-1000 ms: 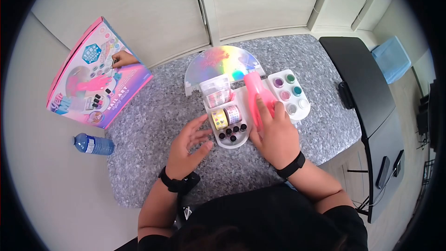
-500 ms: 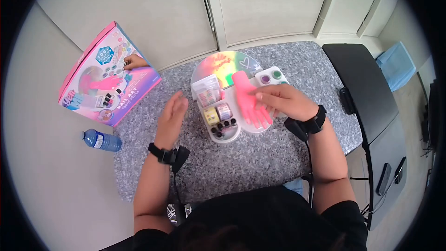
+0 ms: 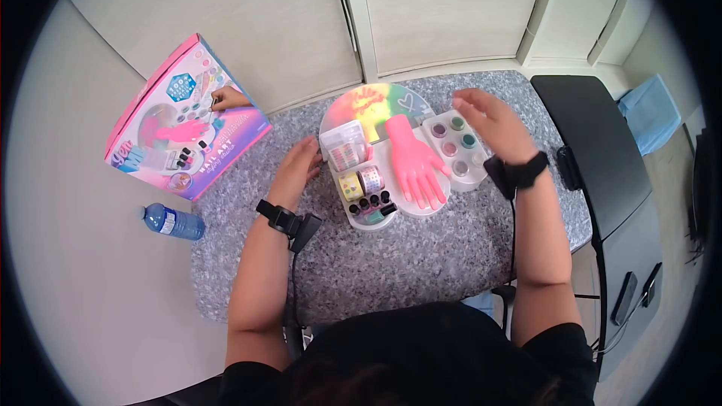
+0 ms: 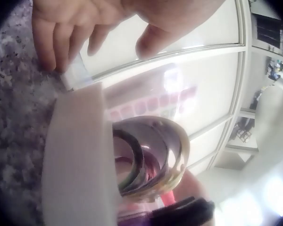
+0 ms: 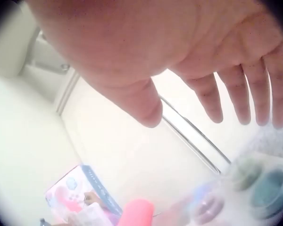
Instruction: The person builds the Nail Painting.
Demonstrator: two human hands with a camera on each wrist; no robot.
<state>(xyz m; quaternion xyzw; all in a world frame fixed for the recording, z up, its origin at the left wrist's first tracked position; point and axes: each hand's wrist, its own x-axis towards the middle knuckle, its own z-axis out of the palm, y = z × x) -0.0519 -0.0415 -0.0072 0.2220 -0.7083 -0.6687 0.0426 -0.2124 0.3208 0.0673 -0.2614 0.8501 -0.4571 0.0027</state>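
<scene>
A pink model hand [image 3: 410, 162] lies fingers toward the person on a white tray [image 3: 368, 227]. My left hand [image 3: 295, 169] hovers at the tray's left side, fingers extended, beside a clear plastic case [image 3: 346, 146]. My right hand [image 3: 496, 124] is held over the right side, fingers spread and holding nothing, near the white pot holder [image 3: 475, 182] with its purple, pink and green pots. Yellow patterned tape [image 3: 350, 186] and white patterned tape [image 3: 371, 178] stand in the tray. In front are several black-capped nail polish bottles [image 3: 374, 199], a teal one lying tilted.
Behind the tray stands a shiny holographic panel [image 3: 359, 105]. A nail art box [image 3: 188, 124] and a water bottle [image 3: 173, 222] are at the left. The speckled table [image 3: 391, 271] has a black desk [image 3: 579, 120] at its right. Wrist camera cables hang beside both forearms.
My right hand has come off the pink model hand and moved right and away, above the pots. My left hand stays left of the tray. One teal bottle now lies tilted.
</scene>
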